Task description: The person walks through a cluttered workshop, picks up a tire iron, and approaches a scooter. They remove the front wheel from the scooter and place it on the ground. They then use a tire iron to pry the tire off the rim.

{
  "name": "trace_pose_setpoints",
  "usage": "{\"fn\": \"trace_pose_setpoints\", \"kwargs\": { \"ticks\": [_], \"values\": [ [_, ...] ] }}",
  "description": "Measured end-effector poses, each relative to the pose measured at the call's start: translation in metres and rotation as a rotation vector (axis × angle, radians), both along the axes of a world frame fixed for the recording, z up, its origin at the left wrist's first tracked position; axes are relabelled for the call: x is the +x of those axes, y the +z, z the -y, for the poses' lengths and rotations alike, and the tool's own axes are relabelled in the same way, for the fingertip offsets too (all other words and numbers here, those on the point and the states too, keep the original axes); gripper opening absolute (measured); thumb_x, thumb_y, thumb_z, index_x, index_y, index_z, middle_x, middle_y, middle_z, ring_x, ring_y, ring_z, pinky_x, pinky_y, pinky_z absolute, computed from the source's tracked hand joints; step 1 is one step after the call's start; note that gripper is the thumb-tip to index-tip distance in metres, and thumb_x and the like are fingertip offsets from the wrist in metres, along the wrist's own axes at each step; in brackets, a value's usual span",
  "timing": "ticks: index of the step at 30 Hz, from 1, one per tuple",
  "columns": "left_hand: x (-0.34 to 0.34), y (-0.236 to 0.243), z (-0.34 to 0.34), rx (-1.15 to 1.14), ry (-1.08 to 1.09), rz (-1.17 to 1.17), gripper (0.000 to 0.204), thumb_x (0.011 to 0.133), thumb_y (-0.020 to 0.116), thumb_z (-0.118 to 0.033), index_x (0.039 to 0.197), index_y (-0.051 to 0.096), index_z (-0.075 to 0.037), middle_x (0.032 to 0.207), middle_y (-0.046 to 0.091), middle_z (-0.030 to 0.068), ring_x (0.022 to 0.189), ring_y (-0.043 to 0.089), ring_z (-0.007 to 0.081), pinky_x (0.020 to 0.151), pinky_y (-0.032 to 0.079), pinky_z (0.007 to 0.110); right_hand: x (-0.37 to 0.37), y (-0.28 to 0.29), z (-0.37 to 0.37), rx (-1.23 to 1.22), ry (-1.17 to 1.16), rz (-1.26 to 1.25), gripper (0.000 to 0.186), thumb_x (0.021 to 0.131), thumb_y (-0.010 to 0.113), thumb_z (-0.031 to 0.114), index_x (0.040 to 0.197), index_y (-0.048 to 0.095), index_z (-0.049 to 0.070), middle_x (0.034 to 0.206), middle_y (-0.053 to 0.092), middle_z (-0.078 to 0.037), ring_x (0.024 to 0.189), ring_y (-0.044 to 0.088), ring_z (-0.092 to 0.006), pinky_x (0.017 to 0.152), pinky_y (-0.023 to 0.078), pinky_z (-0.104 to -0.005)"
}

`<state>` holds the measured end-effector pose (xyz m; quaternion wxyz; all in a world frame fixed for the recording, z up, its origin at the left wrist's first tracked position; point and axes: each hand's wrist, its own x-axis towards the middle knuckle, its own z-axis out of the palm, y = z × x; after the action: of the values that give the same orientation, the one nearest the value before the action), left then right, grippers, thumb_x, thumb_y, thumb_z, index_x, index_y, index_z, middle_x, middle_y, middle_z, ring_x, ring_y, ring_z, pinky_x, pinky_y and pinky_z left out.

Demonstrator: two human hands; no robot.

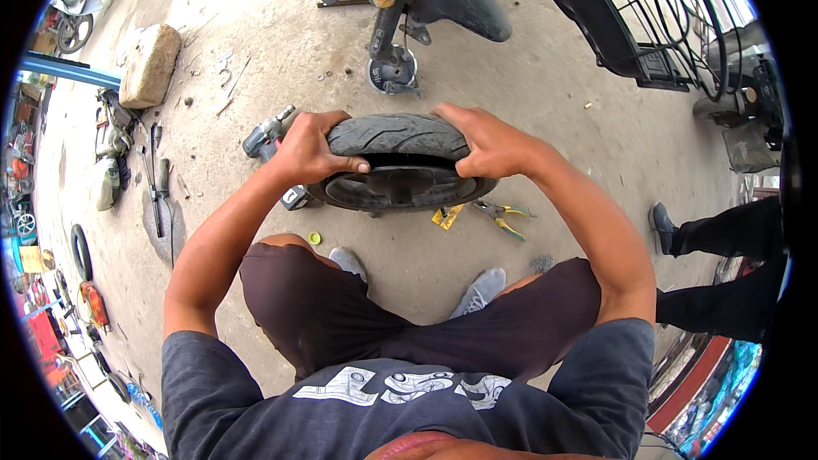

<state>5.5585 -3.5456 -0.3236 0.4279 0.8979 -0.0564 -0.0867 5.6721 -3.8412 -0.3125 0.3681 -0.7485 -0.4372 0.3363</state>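
A black tyre (396, 135) with a grooved tread is upright between my hands, above the concrete floor in front of my knees. My left hand (308, 149) grips its left side, thumb along the near edge. On the other side my right hand (490, 143) is closed round it in the same way. Below the tread shows a dark gap, then a black wheel rim (400, 187); how far the tyre sits on the rim I cannot tell. A cordless power tool (266, 135) lies beside my left hand, partly hidden. Pliers (504, 216) with yellow-green handles and a yellow packet (446, 215) lie below the wheel.
Ahead stands a scooter's front fork with a black mudguard (460, 4) and no wheel. A stone block (150, 66) and long hand tools (159, 175) are at left, a small green-yellow cap (315, 238) near my left knee. Another person's legs (724, 230) are at right.
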Motion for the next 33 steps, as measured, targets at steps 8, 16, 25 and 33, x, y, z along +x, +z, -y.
{"fn": "trace_pose_setpoints", "kwargs": {
  "ticks": [8, 16, 25, 33],
  "values": [
    [0.018, 0.002, -0.002, 0.044, 0.042, -0.079, 0.056, 0.062, 0.093, -0.032, 0.093, 0.068, 0.006, 0.076, 0.068, 0.0187, 0.069, 0.067, 0.0253, 0.068, 0.051, 0.037, 0.022, -0.005, -0.010, -0.062, -0.024, -0.071, 0.062, 0.064, 0.061, 0.007, 0.124, 0.050, -0.005, 0.105, 0.064, -0.026, 0.098, 0.064, -0.0368, 0.087, 0.050, -0.0391],
    [0.023, -0.005, -0.011, -0.034, 0.082, -0.220, 0.066, 0.057, 0.095, -0.035, 0.101, 0.067, 0.006, 0.082, 0.068, 0.0176, 0.077, 0.068, 0.0209, 0.074, 0.052, 0.035, 0.033, -0.012, -0.019, -0.112, -0.003, -0.120, 0.059, 0.064, 0.060, 0.004, 0.122, 0.050, -0.006, 0.103, 0.065, -0.027, 0.096, 0.065, -0.0380, 0.086, 0.050, -0.0401],
    [0.003, -0.005, -0.019, -0.086, 0.057, -0.105, 0.065, 0.057, 0.093, -0.037, 0.101, 0.068, 0.004, 0.084, 0.067, 0.0215, 0.080, 0.066, 0.0402, 0.071, 0.052, 0.041, 0.014, 0.010, -0.027, -0.237, 0.015, -0.081, 0.057, 0.067, 0.068, 0.004, 0.119, 0.048, -0.004, 0.108, 0.061, -0.028, 0.103, 0.059, -0.0465, 0.086, 0.048, -0.0469],
    [-0.045, 0.013, -0.014, 0.202, 0.004, -0.173, 0.114, 0.057, 0.092, -0.044, 0.148, 0.036, -0.003, 0.153, 0.035, 0.0205, 0.142, 0.033, 0.0394, 0.115, 0.027, 0.059, -0.049, 0.033, -0.036, -0.297, -0.112, 0.118, 0.058, 0.066, 0.073, 0.007, 0.117, 0.048, -0.004, 0.108, 0.060, -0.031, 0.103, 0.058, -0.0499, 0.087, 0.050, -0.0500]
  ]
}}
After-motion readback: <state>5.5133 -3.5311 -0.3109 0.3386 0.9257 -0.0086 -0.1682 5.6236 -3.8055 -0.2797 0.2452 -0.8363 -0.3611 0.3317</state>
